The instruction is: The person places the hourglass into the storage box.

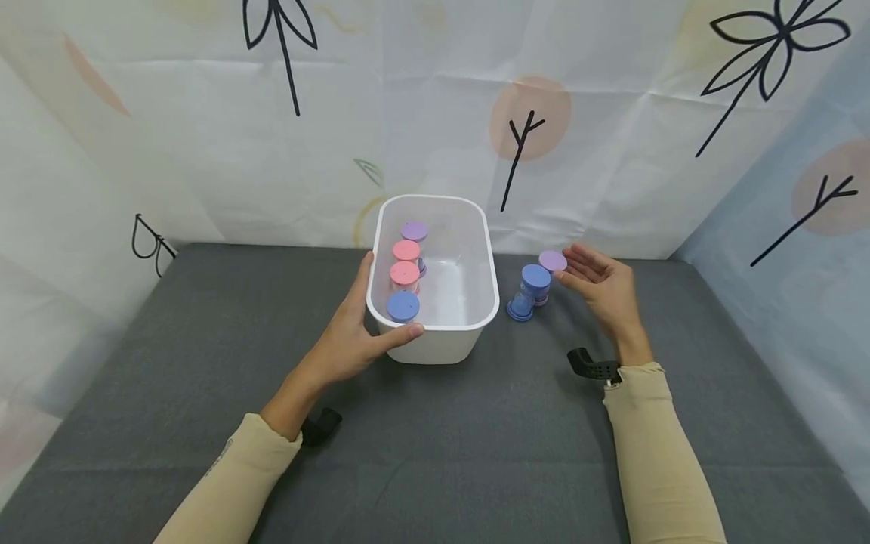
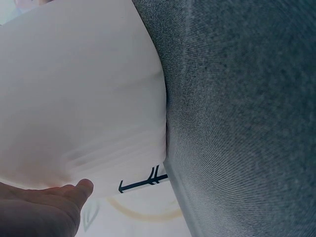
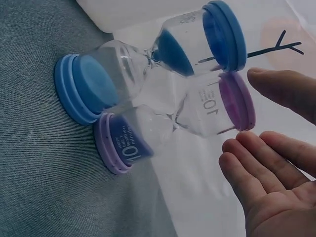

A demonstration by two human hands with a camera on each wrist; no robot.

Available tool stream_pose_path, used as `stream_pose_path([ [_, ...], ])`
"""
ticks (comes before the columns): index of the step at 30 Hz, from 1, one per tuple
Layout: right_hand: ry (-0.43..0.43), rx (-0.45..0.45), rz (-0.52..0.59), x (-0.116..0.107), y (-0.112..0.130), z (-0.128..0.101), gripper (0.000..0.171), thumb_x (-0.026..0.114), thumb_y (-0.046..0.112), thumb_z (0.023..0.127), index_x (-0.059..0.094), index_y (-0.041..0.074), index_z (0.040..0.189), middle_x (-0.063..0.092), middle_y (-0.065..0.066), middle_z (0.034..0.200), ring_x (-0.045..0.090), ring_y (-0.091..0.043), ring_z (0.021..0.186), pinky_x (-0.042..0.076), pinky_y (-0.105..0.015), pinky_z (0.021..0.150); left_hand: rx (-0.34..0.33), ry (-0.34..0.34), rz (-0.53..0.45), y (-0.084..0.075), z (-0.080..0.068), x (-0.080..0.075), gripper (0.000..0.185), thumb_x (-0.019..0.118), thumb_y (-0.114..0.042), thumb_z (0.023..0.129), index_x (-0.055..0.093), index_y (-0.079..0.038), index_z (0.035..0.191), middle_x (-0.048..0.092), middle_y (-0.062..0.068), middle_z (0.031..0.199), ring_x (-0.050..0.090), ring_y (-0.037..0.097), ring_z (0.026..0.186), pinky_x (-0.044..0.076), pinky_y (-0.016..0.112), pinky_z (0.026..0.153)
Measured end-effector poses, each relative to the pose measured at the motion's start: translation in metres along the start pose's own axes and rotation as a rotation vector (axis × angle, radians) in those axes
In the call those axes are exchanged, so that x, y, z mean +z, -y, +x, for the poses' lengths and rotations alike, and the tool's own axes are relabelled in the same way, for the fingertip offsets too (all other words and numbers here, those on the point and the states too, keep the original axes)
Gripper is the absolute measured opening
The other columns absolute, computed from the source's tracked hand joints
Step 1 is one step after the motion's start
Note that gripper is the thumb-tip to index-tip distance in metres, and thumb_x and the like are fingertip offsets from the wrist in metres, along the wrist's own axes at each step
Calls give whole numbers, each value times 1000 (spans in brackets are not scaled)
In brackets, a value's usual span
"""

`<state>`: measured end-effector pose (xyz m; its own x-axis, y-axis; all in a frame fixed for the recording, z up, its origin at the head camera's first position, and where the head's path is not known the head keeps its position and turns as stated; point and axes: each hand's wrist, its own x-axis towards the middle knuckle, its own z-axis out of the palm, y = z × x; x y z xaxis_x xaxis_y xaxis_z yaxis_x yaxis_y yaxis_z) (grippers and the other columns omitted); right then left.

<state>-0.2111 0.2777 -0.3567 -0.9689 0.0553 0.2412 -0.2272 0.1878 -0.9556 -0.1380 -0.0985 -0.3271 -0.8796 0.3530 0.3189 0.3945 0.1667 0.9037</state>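
Observation:
My left hand (image 1: 347, 332) lies spread against the near left corner of a white plastic bin (image 1: 461, 328), thumb along the front rim and fingers along the left side. In the left wrist view, a finger (image 2: 74, 195) rests against its outer wall. My right hand (image 1: 605, 291) is by the cap of a purple hourglass (image 1: 552, 261), thumb and fingers apart on either side of it. A blue hourglass (image 1: 535, 278) stands upright beside the purple one. The right wrist view shows blue sand in the blue hourglass (image 3: 173, 52) and "10" printed on the purple hourglass (image 3: 202, 106).
Along the bin's left side stand a purple-capped hourglass (image 1: 414, 231), two pink-capped hourglasses (image 1: 405, 273) and a blue-capped hourglass (image 1: 403, 305). Grey cloth (image 1: 435, 453) covers the table. A white printed sheet (image 1: 435, 98) hangs behind, close to the bin.

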Motion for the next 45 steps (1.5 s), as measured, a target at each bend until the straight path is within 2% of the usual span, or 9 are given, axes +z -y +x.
stream_pose_path([
  [7, 21, 26, -43, 7, -2, 4, 59, 71, -5, 91, 46, -12, 144, 50, -33, 142, 61, -8, 114, 49, -15, 90, -3, -2, 3, 0, 0, -1, 111, 83, -11, 83, 7, -22, 163, 26, 4, 162, 33, 32, 143, 24, 60, 114],
  [17, 21, 55, -44, 12, -6, 6, 57, 69, -1, 94, 45, -10, 146, 50, -30, 145, 55, -29, 131, 48, -14, 91, 7, 2, -4, 1, 2, 0, 110, 83, -11, 83, 8, -22, 163, 27, 8, 161, 35, 34, 141, 25, 61, 113],
  [23, 20, 29, -43, 13, -10, 7, 53, 68, -2, 95, 48, -12, 143, 53, -32, 139, 62, -8, 115, 49, -15, 89, 9, 8, -5, 1, 2, 0, 111, 83, -12, 83, 6, -21, 163, 26, 7, 162, 34, 34, 142, 23, 63, 113],
  [26, -32, 26, -5, 13, -13, 7, 52, 72, -2, 92, 53, -13, 139, 63, -23, 128, 64, -3, 105, 51, -15, 86, 5, 4, -10, 1, 1, 0, 110, 82, -11, 84, 6, -22, 163, 25, 6, 162, 34, 34, 143, 24, 61, 114],
  [30, -122, 38, 26, 9, -12, 7, 53, 79, 1, 87, 59, -11, 134, 71, 0, 108, 67, -3, 97, 52, -15, 82, -1, 2, -17, 0, 1, 0, 109, 81, -9, 84, 7, -23, 163, 25, 3, 162, 33, 34, 143, 24, 61, 114],
  [33, -202, 27, 55, 4, -6, 6, 53, 82, 1, 84, 62, -10, 131, 72, 5, 101, 68, -5, 95, 52, -15, 80, -2, 3, -19, 1, 1, 0, 109, 81, -9, 84, 7, -22, 163, 26, 3, 162, 34, 34, 143, 24, 60, 114],
  [36, -307, -24, 140, 0, 5, 5, 51, 83, -2, 81, 64, -11, 127, 72, 0, 101, 69, -10, 94, 53, -16, 79, 4, 4, -19, 1, 1, 0, 109, 81, -9, 84, 7, -22, 163, 26, 3, 162, 34, 34, 142, 24, 59, 114],
  [38, -371, -92, 206, -2, 14, 4, 48, 84, -4, 79, 66, -11, 124, 72, -5, 101, 69, -14, 93, 54, -18, 80, 6, 4, -18, 1, 1, 0, 109, 81, -9, 84, 7, -22, 163, 26, 3, 162, 34, 34, 143, 25, 58, 114],
  [45, -506, -425, 505, 2, 58, 1, 34, 80, -13, 76, 69, -15, 108, 71, -23, 99, 69, -27, 89, 55, -27, 82, -4, 2, -9, 1, 0, 0, 110, 82, -10, 84, 7, -22, 163, 25, 2, 162, 34, 32, 143, 25, 56, 114],
])
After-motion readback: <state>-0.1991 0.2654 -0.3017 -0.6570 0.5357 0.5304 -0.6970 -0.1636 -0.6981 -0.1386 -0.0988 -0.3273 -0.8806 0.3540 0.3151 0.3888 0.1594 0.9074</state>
